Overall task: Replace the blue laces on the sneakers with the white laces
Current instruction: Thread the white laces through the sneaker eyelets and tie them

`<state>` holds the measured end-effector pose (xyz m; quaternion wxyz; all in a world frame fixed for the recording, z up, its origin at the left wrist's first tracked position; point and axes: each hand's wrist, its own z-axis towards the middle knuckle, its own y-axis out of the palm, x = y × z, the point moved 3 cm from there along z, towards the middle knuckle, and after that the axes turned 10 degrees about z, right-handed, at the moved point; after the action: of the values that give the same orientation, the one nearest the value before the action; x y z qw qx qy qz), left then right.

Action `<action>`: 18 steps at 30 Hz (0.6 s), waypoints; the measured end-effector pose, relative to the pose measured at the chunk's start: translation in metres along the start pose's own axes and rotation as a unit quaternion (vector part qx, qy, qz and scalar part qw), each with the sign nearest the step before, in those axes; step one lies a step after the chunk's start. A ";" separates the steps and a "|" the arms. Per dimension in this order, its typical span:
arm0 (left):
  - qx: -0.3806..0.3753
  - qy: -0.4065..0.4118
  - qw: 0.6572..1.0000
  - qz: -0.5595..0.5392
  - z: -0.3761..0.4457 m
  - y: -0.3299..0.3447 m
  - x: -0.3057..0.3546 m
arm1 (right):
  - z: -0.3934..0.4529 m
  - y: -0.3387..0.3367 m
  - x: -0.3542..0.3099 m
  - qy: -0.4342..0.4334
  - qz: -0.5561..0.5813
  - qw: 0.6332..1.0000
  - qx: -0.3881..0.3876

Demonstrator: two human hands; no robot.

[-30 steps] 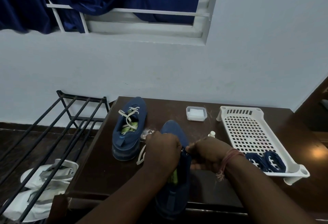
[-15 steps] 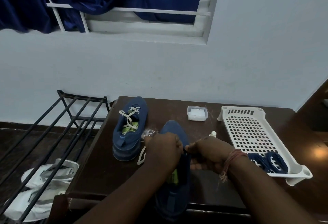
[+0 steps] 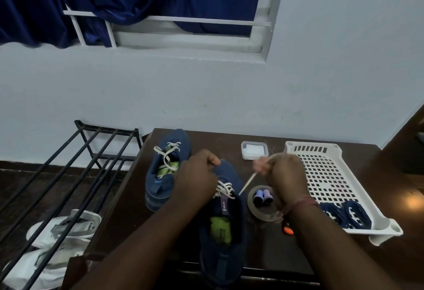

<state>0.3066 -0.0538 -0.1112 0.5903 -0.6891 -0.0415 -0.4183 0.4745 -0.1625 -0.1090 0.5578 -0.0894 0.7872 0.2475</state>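
Both hands pinch the white lace, left hand [image 3: 195, 176] at the near sneaker [image 3: 223, 225] on the worktop [image 3: 298, 250], right hand [image 3: 283, 170] drawing it taut; I fear uneven ends or a yanked eyelet.

One head-worn view — looking forward and down, close over the table [image 3: 321, 255], wall behind.

The right hand [image 3: 283, 170] now draws the white lace [image 3: 246, 183] taut, up and away from the left hand's [image 3: 197, 175] grip at the near sneaker [image 3: 226, 239].
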 end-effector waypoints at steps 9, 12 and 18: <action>-0.153 0.021 0.980 0.128 0.002 -0.011 -0.015 | -0.019 0.003 0.023 -0.064 -0.530 0.805 -0.260; -0.191 0.026 0.971 0.144 0.001 -0.007 -0.014 | -0.021 0.006 0.024 -0.022 -0.580 0.764 -0.282; -0.219 0.000 0.959 0.181 0.001 -0.003 -0.017 | -0.011 0.005 -0.008 0.160 0.169 0.964 -0.130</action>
<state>0.2941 -0.0443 -0.1195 0.4905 -0.7975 0.1766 -0.3038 0.4657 -0.1648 -0.0973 0.3584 -0.0647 0.8307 0.4210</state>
